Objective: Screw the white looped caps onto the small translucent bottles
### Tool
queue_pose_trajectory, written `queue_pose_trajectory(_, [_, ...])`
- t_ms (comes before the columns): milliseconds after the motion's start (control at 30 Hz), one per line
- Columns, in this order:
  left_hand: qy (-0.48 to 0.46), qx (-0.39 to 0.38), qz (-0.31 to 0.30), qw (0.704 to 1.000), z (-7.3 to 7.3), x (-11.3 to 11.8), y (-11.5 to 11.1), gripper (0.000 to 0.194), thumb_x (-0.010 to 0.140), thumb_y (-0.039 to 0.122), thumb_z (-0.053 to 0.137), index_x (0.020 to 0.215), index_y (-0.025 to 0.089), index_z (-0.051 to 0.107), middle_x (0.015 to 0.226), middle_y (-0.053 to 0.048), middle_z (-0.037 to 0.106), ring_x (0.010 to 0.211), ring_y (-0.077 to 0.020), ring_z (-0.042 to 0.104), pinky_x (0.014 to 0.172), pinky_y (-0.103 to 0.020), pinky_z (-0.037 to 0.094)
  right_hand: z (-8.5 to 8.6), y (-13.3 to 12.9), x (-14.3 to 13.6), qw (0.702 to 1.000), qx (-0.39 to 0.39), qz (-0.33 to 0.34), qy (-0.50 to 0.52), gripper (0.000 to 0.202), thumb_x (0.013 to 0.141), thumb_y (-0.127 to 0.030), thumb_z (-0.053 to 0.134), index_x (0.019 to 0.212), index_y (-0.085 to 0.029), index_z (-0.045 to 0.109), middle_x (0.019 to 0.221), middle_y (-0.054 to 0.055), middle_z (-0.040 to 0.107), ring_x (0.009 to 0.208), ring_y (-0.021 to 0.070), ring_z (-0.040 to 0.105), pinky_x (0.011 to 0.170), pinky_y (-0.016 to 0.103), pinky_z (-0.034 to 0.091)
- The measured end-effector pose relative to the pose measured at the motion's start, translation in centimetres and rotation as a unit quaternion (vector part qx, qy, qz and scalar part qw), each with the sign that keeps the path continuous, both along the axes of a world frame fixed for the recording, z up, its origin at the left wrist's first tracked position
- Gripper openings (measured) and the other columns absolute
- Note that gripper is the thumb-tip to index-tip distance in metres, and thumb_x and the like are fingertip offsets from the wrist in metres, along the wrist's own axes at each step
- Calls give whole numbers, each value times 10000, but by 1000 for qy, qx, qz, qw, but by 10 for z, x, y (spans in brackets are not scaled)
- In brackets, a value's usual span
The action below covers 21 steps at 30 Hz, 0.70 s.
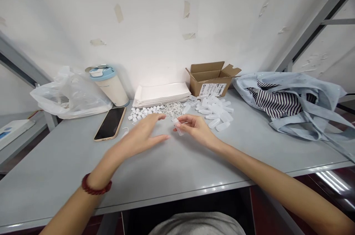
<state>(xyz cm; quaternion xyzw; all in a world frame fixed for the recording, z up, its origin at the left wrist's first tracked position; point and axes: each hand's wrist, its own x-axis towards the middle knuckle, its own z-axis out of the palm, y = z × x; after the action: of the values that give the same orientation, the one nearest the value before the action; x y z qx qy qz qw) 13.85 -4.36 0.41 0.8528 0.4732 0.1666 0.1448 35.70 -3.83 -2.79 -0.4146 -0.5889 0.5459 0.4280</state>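
Observation:
Near the middle of the table, my right hand [194,127] pinches a small translucent plastic bottle [179,128] that has a white top. My left hand [144,131] is to its left, thumb and fingers apart, holding nothing and not touching the bottle. Behind my left hand lies a pile of small white caps [142,112]. White string loops [173,109] lie beside the caps, just beyond the held bottle. A heap of similar translucent bottles [216,111] spreads to the right, past my right hand.
A phone [110,124], a cream tumbler [112,87] and a plastic bag [72,94] stand at the left. Stacked white paper sheets or sleeves [162,94] and an open cardboard box [210,79] are at the back. A light-blue cloth bag [294,83] lies at the right.

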Motion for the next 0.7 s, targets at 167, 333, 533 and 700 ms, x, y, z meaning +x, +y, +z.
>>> queue_pose_trajectory(167, [-64, 140, -13, 988, -30, 35, -2, 601, 843, 475, 625, 1335, 217, 395, 1302, -147, 507, 1227, -312, 485, 1000, -491, 437, -2, 0, -2, 999, -23, 0, 49, 260, 751, -346, 697, 930, -163, 651, 932, 63, 677, 856, 210, 702, 717, 300, 522])
queue_pose_trajectory(333, [-39, 217, -8, 975, -34, 44, -10, 506, 820, 352, 656, 1256, 183, 462, 1229, -157, 483, 1163, -326, 468, 961, -485, 450, -2, -2, -4, 998, -24, -24, 46, 214, 767, -325, 685, 877, -154, 616, 846, 41, 654, 794, 198, 703, 689, 294, 515])
queue_pose_trajectory(533, [-41, 188, -11, 981, -27, 43, -11, 370, 793, 268, 616, 1133, 165, 515, 1158, -136, 499, 1123, -302, 456, 941, -465, 456, -8, -2, -7, 1000, -14, -19, 6, 211, 758, -301, 691, 874, -142, 615, 853, 39, 659, 732, 155, 668, 666, 272, 502])
queue_pose_trajectory(700, [-12, 129, -10, 992, -23, 5, -5, 432, 758, 346, 649, 1140, 172, 547, 1185, -121, 509, 1154, -303, 433, 974, -477, 429, -5, -3, -6, 999, -28, -16, -21, 204, 766, -248, 687, 920, -153, 594, 932, 45, 675, 760, 143, 682, 715, 270, 511])
